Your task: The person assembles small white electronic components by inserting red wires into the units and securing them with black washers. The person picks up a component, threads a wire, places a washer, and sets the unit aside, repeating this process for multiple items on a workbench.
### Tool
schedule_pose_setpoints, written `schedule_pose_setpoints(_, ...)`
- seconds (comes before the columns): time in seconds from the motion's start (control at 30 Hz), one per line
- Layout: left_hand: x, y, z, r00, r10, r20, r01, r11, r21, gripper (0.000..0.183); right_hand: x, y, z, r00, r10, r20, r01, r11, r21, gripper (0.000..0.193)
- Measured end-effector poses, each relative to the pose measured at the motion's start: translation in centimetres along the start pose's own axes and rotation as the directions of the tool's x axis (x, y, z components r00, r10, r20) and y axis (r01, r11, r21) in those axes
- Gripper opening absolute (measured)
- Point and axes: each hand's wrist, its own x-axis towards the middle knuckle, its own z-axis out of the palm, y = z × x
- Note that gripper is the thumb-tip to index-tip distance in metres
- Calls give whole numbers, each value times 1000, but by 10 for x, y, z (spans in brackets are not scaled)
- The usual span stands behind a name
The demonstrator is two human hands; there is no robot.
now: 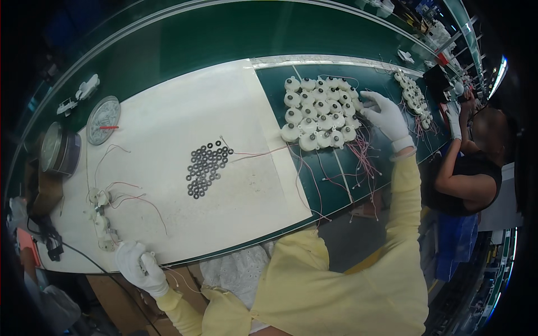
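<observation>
My left hand (pixel 137 267), in a white glove, is low at the table's left front edge. Its fingers are curled around a small white wired motor (pixel 149 259), partly hidden by the glove; thin wires trail from it. My right hand (pixel 386 116), also gloved, reaches to the right edge of a packed group of round white motors (pixel 322 109) with dark tips. The thumb and forefinger are apart beside the outermost motors, and I see nothing held between them. Red and white wires (pixel 367 154) hang below this hand.
Black rings (pixel 206 168) lie mid-table. At left are more white wired parts (pixel 101 218), a clear round dish (pixel 103 120) with a red stick and a round tub (pixel 60 148). Another motor group (pixel 413 98) lies at far right, near a seated person (pixel 476 162).
</observation>
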Motion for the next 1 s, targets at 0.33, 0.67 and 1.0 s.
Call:
schedule_pose_setpoints(0.33, 71, 93, -23, 902, 429, -50, -421, 848, -322, 25, -140, -150, 65, 896, -431, 109, 247, 686, 685, 72)
schedule_pose_setpoints(0.67, 97, 114, 15, 956, 288, 55, -257, 913, -318, 21, -159, -194, 153, 553, -293, 780, -780, 148, 608, 73)
schedule_pose_setpoints(1.0, 140, -79, -14, 997, -21, 68, -20, 841, 541, 22, -105, -226, 134, 706, -294, 645, -122, 846, 519, 40)
